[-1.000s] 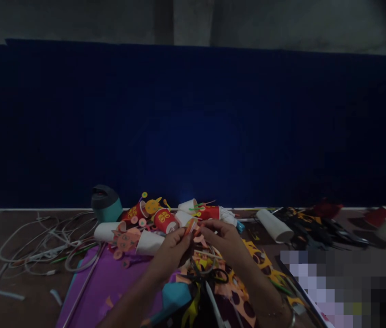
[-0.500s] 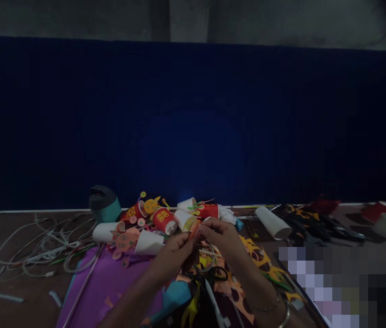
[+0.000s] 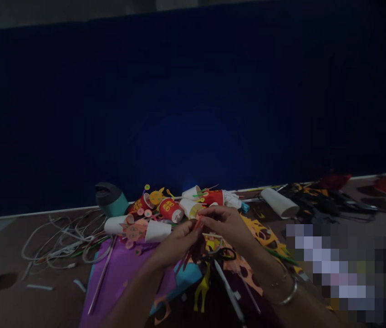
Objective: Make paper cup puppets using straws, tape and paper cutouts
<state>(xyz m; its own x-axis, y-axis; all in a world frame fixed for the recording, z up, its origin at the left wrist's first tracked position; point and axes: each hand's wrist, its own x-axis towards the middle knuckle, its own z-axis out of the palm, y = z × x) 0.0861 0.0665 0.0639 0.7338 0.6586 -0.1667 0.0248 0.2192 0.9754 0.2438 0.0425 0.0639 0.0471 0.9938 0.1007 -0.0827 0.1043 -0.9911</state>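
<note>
My left hand (image 3: 180, 239) and my right hand (image 3: 227, 224) meet over the middle of the cluttered table, both with fingers pinched. Between their fingertips is a small orange paper piece (image 3: 198, 222); its exact shape is mostly hidden by the fingers. A bracelet (image 3: 290, 294) circles my right wrist. Just beyond the hands lie a white paper cup (image 3: 190, 207) and a red paper cup (image 3: 170, 209) with yellow print. Below them are scissors (image 3: 225, 253) with dark handles and yellow paper scraps (image 3: 202, 289). Purple sheets (image 3: 111, 278) lie under my left forearm.
A teal and dark-grey device (image 3: 113, 200) stands at the back left beside tangled white cables (image 3: 59, 241). White cups (image 3: 159, 231) and an orange paper cat face (image 3: 134, 230) lie nearby. Another white cup (image 3: 279, 203) lies right of centre. A blue partition (image 3: 193, 114) rises behind the table.
The view has tilted and shifted, so the table now slopes up to the right. My hands remain together on the orange paper piece, and more of a shiny object shows at the far left.
</note>
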